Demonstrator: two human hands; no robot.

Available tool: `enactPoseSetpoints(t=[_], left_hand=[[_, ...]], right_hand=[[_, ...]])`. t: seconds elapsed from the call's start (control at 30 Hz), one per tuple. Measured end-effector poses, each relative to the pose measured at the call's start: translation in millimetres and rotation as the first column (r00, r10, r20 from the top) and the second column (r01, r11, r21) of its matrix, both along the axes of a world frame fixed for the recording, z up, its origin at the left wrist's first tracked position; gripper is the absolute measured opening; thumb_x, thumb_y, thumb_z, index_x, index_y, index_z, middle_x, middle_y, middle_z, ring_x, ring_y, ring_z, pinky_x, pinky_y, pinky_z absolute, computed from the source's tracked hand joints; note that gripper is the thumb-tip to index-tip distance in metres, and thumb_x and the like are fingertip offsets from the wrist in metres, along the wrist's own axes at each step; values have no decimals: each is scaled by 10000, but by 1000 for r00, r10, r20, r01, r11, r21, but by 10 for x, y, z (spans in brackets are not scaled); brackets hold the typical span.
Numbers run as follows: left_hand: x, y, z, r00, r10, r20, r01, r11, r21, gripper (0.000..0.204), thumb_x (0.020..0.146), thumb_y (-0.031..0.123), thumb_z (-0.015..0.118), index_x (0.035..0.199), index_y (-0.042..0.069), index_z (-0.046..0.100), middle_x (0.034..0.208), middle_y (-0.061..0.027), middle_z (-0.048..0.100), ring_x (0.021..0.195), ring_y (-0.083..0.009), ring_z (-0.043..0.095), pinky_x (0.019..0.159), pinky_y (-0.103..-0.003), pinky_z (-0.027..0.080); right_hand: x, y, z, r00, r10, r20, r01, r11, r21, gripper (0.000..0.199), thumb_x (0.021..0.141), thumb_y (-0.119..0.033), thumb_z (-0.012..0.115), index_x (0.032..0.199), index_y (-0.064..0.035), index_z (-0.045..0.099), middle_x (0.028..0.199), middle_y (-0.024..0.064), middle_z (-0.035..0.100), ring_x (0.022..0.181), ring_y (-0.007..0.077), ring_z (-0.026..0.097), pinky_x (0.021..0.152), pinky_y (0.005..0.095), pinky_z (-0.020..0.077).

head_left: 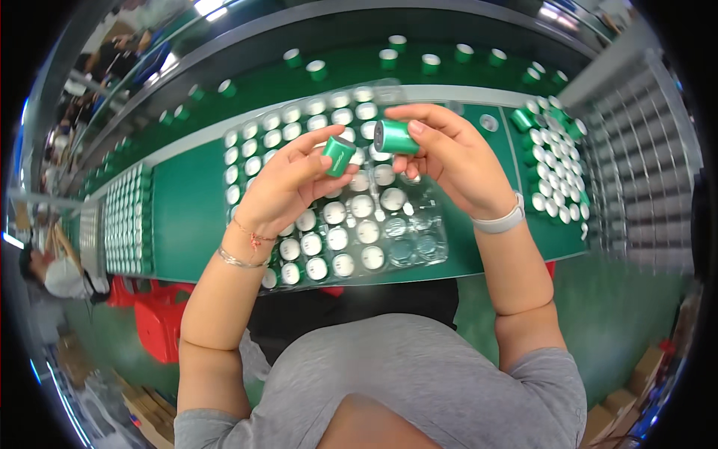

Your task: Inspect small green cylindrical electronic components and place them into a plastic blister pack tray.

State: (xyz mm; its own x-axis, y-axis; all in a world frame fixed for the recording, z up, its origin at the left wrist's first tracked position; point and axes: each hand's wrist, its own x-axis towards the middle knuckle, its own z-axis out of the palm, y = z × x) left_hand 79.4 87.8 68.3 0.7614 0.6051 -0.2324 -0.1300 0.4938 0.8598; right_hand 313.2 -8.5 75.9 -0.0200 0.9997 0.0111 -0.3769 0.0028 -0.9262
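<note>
My left hand (284, 183) is closed on a small green cylinder (339, 156), pinched between thumb and fingers and tilted. Close beside it, my right hand (465, 161) grips a second green cylinder (402, 138) lying sideways, its dark end toward the left. The two cylinders are apart. Both hands are raised above a clear plastic tray (437, 253) set with rows of green cylinders with white tops (337, 238). Several pockets at the tray's near right corner hold no cylinder. Part of the tray is hidden behind my hands.
On the right of the green table (183, 217) stands a cluster of white-topped cylinders (557, 176), beside a grey wire rack (636, 150). Another filled tray (127, 217) is at the left. Single cylinders sit along the far green belt (344, 63). A red stool (158, 325) stands below.
</note>
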Motion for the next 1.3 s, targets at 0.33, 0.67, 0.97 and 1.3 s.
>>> enactPoseSetpoints(t=[0.33, 0.67, 0.97, 1.3], left_hand=[[-86, 47, -347, 957, 223, 184, -239, 969, 69, 463, 871, -9, 671, 1294, -8, 483, 1216, -113, 586, 1176, -225, 581, 991, -327, 492], [-97, -38, -347, 949, 270, 165, -305, 918, 253, 488, 766, -137, 716, 1185, 1, 507, 1207, -145, 568, 1156, -216, 578, 972, -317, 514], [-86, -42, -335, 954, 243, 176, -291, 892, 345, 488, 781, -153, 690, 1208, -12, 499, 1227, -154, 559, 1122, -233, 601, 896, -321, 564], [-97, -54, -473, 935, 255, 246, -327, 888, 322, 392, 845, -118, 646, 1203, -9, 529, 1213, -151, 559, 1097, -229, 606, 826, -302, 577]], right_hand=[[-231, 237, -255, 991, 127, -33, -130, 989, -77, 422, 908, -13, 649, 1308, 27, 520, 1116, 111, 617, 908, 171, 674, 795, 272, 570], [-384, 191, -362, 998, 66, -4, -66, 998, 19, 417, 901, 51, 600, 1304, 29, 497, 1141, 120, 607, 927, 169, 671, 793, 280, 560], [-383, 185, -380, 997, 82, 3, -82, 997, 9, 414, 893, 68, 597, 1293, 14, 505, 1162, 116, 618, 958, 166, 672, 829, 291, 556], [-395, 198, -433, 998, 52, 38, -53, 998, 30, 300, 958, -66, 596, 1242, 16, 544, 1217, 112, 564, 986, 180, 630, 838, 312, 543]])
